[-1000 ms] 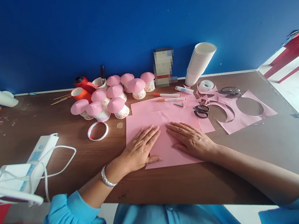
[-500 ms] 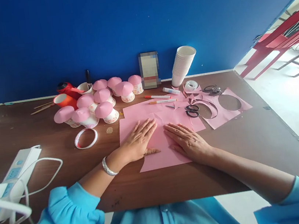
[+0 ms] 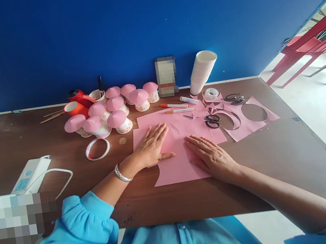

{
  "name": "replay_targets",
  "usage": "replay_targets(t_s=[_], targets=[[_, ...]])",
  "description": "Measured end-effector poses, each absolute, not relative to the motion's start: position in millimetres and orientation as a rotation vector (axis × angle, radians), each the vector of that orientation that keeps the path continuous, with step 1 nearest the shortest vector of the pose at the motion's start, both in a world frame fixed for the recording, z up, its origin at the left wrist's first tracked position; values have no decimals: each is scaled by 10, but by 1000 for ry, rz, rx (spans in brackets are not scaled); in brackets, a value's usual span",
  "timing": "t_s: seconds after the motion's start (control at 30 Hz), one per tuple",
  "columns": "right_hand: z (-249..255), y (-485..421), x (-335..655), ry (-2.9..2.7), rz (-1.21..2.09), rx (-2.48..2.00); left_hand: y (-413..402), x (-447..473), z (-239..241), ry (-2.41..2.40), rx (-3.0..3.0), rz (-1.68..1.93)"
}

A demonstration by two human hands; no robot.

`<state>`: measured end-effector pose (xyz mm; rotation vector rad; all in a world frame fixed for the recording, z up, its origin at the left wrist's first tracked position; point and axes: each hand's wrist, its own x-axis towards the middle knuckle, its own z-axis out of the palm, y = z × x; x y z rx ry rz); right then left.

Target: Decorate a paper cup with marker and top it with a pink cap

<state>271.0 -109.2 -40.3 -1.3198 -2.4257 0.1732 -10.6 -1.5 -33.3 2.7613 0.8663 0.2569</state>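
Observation:
Pink paper (image 3: pixel 175 164) lies flat in front of me, with a curved cut along its lower left side. My left hand (image 3: pixel 154 145) rests palm down on its left part, fingers stretched and thumb out to the side. On the right part lies my right hand (image 3: pixel 212 155), also flat with the fingers extended. Neither hand grasps anything. Black-handled scissors (image 3: pixel 212 121) sit beyond my right hand, blades partly hidden by paper. Two markers, a red-capped one (image 3: pixel 174 106) and an orange one (image 3: pixel 180 110), lie at the paper's far edge beside a glue stick (image 3: pixel 188 100).
Several paper cups with pink cone tops (image 3: pixel 117 119) stand at the back left, near a tape roll (image 3: pixel 97 149). A phone (image 3: pixel 166 77) and a stack of white cups (image 3: pixel 203 72) are by the blue wall. Pink offcuts (image 3: pixel 251 115) lie right; a power strip (image 3: pixel 31 177) is left.
My right hand has slid slightly right over the paper, and the gap between my hands is wider. The whole view has shifted a little.

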Motion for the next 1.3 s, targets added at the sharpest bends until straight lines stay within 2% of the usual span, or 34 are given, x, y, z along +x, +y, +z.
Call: replay_targets(t_s=[0.17, 0.23, 0.33, 0.43, 0.5, 0.63, 0.7, 0.83, 0.93, 1.13, 1.3], targets=[[-316, -1019, 2769, -2140, 498, -1347, -377, 15, -123, 234, 2639, 283], [-264, -995, 2808, -2043, 590, -1375, -372, -1, -83, 369, 2608, 356], [-189, -941, 2822, -2002, 541, -1422, -377, 2, -42, 699, 2601, 469], [-138, -848, 2767, -2044, 412, -1402, -554, 74, 48, 181, 2551, 290], [-144, -777, 2712, -2140, 342, -1352, -666, 102, 106, 45, 2482, 247], [-267, -687, 2623, -2357, 265, -1244, -599, -29, 53, 548, 2592, 483], [-342, -679, 2601, -2405, 231, -1218, -517, -165, -33, 837, 2684, 440], [-405, -698, 2595, -2388, 185, -1206, -561, -411, -78, 699, 2729, 382], [-378, -712, 2595, -2361, 161, -1198, -664, -524, 28, 697, 2676, 552], [-307, -738, 2588, -2349, 66, -1137, -633, -907, 137, 1245, 2722, 751], [-287, -739, 2583, -2348, 83, -1141, -509, -1405, 20, 1876, 2724, 646]])
